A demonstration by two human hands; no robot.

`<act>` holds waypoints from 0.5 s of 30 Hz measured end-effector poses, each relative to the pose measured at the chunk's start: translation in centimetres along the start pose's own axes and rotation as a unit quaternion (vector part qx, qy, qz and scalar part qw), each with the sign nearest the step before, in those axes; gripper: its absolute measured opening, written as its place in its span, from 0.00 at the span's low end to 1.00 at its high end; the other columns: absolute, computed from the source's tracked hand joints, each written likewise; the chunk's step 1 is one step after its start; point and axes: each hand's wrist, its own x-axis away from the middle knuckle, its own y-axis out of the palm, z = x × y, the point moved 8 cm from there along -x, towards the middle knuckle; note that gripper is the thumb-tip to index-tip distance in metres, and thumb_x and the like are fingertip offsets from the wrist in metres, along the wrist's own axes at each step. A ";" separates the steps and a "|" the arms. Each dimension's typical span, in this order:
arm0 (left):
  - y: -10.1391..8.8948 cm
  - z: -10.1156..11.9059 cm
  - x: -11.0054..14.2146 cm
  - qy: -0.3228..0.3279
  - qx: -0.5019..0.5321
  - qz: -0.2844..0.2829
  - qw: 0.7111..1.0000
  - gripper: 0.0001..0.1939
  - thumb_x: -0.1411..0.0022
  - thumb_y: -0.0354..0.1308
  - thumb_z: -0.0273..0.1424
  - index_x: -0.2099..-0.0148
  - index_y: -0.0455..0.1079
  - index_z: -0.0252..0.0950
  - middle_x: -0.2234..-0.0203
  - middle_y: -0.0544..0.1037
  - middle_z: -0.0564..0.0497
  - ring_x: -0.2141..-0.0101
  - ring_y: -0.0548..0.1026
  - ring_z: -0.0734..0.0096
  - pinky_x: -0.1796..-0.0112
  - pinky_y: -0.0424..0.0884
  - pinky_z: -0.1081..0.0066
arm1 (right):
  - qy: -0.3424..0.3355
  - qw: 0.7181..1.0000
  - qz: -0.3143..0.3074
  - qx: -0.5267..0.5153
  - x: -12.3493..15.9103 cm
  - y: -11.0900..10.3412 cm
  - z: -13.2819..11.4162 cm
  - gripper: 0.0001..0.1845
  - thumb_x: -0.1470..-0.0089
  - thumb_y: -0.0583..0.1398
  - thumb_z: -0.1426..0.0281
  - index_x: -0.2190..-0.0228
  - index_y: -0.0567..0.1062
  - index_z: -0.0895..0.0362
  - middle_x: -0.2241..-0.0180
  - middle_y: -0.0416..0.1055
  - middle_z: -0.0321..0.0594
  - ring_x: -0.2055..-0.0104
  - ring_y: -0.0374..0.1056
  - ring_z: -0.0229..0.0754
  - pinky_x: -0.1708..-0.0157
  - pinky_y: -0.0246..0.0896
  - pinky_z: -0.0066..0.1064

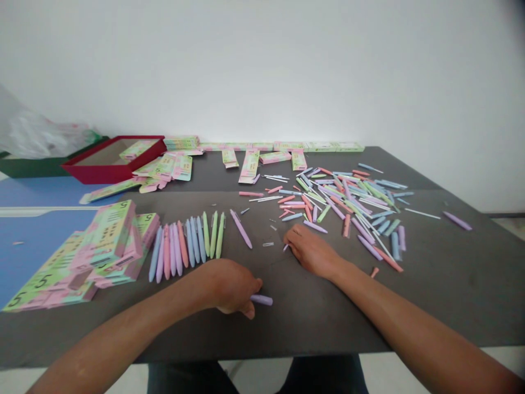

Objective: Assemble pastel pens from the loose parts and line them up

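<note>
My left hand (pixel 233 285) is closed around a purple pen barrel (pixel 262 300), low over the front of the dark table; one end sticks out to the right. My right hand (pixel 309 250) rests on the tabletop, fingertips pinched on a small purple pen part (pixel 286 248), mostly hidden. Beyond my left wrist lies a row of assembled pens in blue, purple, pink and green, with a green pen (pixel 220 235) at its right end. One purple pen (pixel 241 229) lies apart, between the hands. Past my right hand spreads a pile of loose barrels, tips and white refills (pixel 377 213).
Stacked pen boxes (pixel 102 235) stand at the left on a blue surface (pixel 36 230). Behind them are a red tray (pixel 98 174) and a green tray with a plastic bag (pixel 49 134). More cartons (pixel 249 166) line the back by the wall. Small clear clips (pixel 268 244) lie mid-table.
</note>
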 end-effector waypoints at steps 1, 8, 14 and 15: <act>0.0 0.0 0.0 -0.001 -0.001 0.001 1.000 0.27 0.43 0.58 0.40 0.42 0.65 0.37 0.61 0.79 0.38 0.64 0.77 0.49 0.71 0.70 0.64 | -0.001 1.000 0.000 0.000 0.0 0.0 0.0 0.08 0.44 0.50 0.78 0.67 0.67 0.57 0.65 0.63 0.42 0.62 0.58 0.40 0.64 0.53 0.30; -0.1 -0.1 0.0 -0.006 0.000 0.006 1.000 0.27 0.42 0.57 0.40 0.42 0.64 0.38 0.61 0.79 0.38 0.63 0.77 0.50 0.72 0.68 0.66 | -0.013 1.000 0.000 -0.004 0.0 0.0 -0.2 0.07 0.45 0.51 0.79 0.67 0.66 0.57 0.65 0.63 0.42 0.62 0.58 0.41 0.63 0.53 0.31; -0.1 0.2 0.2 0.002 -0.006 -0.006 1.000 0.27 0.42 0.57 0.40 0.41 0.64 0.36 0.60 0.78 0.36 0.63 0.76 0.48 0.70 0.70 0.62 | -0.019 1.000 -0.011 0.007 -0.1 0.0 -0.3 0.08 0.44 0.51 0.78 0.65 0.68 0.58 0.64 0.63 0.43 0.61 0.59 0.42 0.62 0.53 0.31; -0.1 0.2 0.1 0.001 -0.006 -0.006 1.000 0.27 0.41 0.57 0.40 0.41 0.64 0.36 0.60 0.78 0.37 0.62 0.76 0.48 0.69 0.70 0.62 | -0.022 1.000 -0.013 0.009 -0.1 0.0 -0.4 0.09 0.44 0.51 0.78 0.64 0.68 0.58 0.64 0.63 0.43 0.61 0.59 0.42 0.62 0.53 0.31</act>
